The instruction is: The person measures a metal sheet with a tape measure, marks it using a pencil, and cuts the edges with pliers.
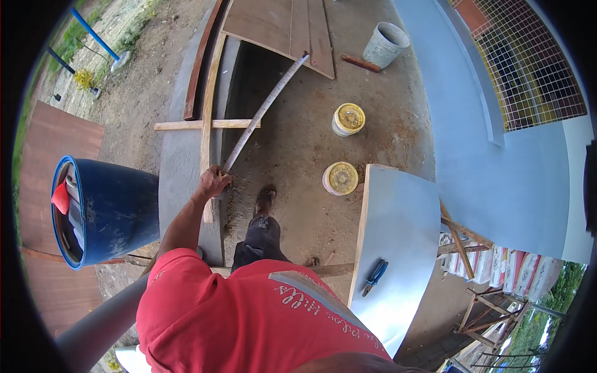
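My left hand [215,181] is closed around the near end of a tape measure; its fingers hide the case. The pale blade [266,110] stretches up and away to the right, its tip close to the edge of a brown plywood sheet [267,25]. Below and beside the hand lies a long light timber strip [207,143], crossed by a shorter wooden batten [177,125] farther off. My right hand is out of sight. Blue-handled pliers [375,275] rest on a shiny metal sheet [407,230] to my right.
On the concrete floor stand two lidded buckets [349,119] and a grey, cement-stained bucket [386,45]. A blue barrel [115,208] is at the left. Stacked bags [521,272] and rough timber trestles [488,317] are at the right, by a light-blue wall [497,193].
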`<state>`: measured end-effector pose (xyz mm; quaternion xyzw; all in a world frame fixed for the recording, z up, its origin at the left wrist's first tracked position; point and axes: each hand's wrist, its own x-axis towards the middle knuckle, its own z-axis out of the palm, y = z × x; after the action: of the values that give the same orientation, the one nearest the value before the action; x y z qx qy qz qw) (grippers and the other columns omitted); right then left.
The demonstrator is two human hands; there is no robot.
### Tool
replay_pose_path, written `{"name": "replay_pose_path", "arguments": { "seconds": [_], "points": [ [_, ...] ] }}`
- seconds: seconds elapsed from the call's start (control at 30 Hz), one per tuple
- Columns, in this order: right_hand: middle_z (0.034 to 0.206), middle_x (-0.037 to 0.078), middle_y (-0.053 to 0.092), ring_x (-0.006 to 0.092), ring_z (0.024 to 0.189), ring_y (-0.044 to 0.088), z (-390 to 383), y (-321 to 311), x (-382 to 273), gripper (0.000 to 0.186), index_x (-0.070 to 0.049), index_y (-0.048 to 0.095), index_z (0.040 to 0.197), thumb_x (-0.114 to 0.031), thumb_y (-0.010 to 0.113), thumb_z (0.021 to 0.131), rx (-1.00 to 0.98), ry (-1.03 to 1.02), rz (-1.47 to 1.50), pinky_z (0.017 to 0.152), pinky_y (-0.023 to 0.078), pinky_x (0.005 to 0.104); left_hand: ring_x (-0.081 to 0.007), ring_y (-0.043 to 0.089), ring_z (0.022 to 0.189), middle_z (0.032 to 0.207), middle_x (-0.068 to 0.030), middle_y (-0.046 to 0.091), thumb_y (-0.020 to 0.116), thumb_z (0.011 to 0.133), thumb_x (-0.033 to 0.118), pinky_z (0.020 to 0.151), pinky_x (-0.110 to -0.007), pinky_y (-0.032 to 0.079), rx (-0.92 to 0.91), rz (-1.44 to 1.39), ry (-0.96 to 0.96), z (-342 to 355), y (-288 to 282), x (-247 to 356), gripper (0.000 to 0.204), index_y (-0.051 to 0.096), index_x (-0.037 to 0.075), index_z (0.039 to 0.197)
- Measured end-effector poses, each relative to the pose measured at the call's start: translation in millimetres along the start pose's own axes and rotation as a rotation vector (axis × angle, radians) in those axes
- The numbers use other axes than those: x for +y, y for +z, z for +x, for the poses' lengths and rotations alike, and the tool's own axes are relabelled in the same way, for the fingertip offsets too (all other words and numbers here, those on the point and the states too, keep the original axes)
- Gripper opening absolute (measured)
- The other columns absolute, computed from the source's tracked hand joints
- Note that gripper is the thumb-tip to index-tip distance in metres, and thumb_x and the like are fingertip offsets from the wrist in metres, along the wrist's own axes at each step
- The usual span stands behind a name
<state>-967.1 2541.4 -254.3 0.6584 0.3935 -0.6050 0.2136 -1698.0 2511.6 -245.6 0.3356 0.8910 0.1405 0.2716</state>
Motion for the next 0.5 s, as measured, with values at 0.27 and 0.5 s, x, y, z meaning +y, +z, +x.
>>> {"name": "replay_pose_path", "arguments": {
  "seconds": [0.27, 0.5],
  "points": [
    [0.065, 0.003, 0.051, 0.0105, 0.049, 0.046, -65, -49, -338, 0.017, -0.003, 0.060, 0.085, -0.018, 0.054, 0.090, 0.447, -0.230, 0.071, 0.039, 0.038, 0.0264, -0.0422, 0.063, 0.099, 0.104, -0.0295, 0.064, 0.070, 0.073, 0.046, 0.087, -0.046, 0.050, 0.318, -0.146, -0.839, 17, -5, -205, 0.065, 0.056, -0.008, 0.106],
    [0.072, 0.010, 0.064, 0.0200, 0.063, 0.061, -95, -66, -357, 0.017, -0.002, 0.067, 0.085, -0.014, 0.056, 0.084, 0.576, 0.040, -0.303, 0.055, 0.048, 0.0343, -0.0415, 0.059, 0.110, 0.117, -0.0269, 0.061, 0.072, 0.073, 0.059, 0.094, -0.046, 0.047, 0.095, -0.197, -0.944, 68, 59, -232, 0.084, 0.052, -0.006, 0.122]
  ]
}}
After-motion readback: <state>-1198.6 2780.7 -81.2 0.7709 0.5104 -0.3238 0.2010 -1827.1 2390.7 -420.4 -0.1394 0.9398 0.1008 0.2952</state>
